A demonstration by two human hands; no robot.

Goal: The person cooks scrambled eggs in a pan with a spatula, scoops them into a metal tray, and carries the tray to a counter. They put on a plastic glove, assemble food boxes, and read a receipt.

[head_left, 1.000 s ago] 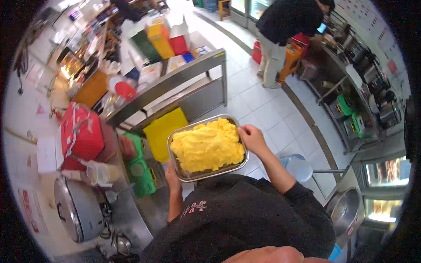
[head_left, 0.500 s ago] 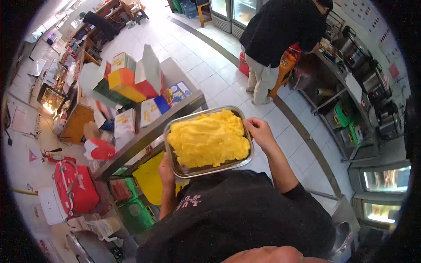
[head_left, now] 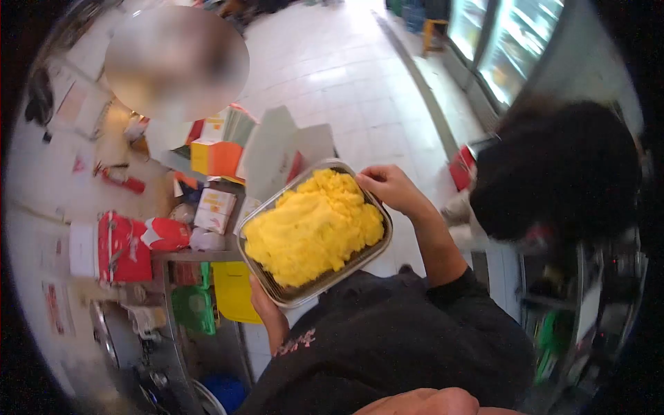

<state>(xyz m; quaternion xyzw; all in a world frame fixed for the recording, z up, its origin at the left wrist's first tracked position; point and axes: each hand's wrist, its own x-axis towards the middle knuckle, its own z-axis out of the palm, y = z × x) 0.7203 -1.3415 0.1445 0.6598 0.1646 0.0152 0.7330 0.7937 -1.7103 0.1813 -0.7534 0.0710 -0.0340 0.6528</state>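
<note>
A rectangular metal tray [head_left: 302, 302] heaped with a soft yellow food [head_left: 315, 228] is held in front of my chest, its right end tilted up and away. My right hand [head_left: 391, 187] pinches the rim at the upper right corner. Around the lower left edge of the tray is my left hand [head_left: 266, 304], its fingers partly hidden beneath it.
Left of the tray, a metal counter [head_left: 200, 256] bears boxes and papers, with a red bag [head_left: 124, 252] beside it. A yellow board [head_left: 235, 290] hangs below. At the right is a person in black [head_left: 553, 173]. Lit glass fridges [head_left: 522, 45] stand behind.
The view has turned, and the counter and boxes now lie closer beyond the tray. The tray has tilted, still held in both hands. The person in black appears much nearer at the right.
</note>
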